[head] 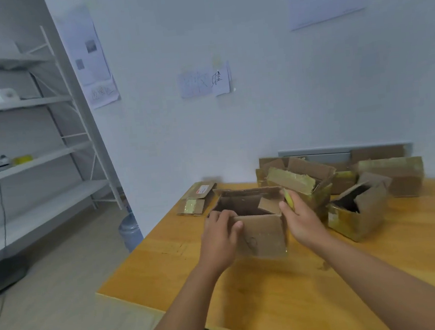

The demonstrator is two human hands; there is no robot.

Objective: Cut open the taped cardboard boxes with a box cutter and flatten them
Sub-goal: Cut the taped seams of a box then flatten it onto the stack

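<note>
We grip the open box (260, 230) in the worktop (276, 292) middle, left hand (219, 234) fingers curled over its near rim, right hand (300, 218) at 3 o'clock pinching a yellow cutter (288, 199), and should push the sides flat slowly.

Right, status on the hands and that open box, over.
Left hand grips open box near rim. Right hand holds yellow cutter at its right corner. More boxes crowd the right.

A plain storeroom: white metal shelving (32, 161) at the left, handwritten paper notices (204, 82) on the bare wall, brown cardboard boxes (353, 205) on a yellow wooden table (276, 292).
</note>
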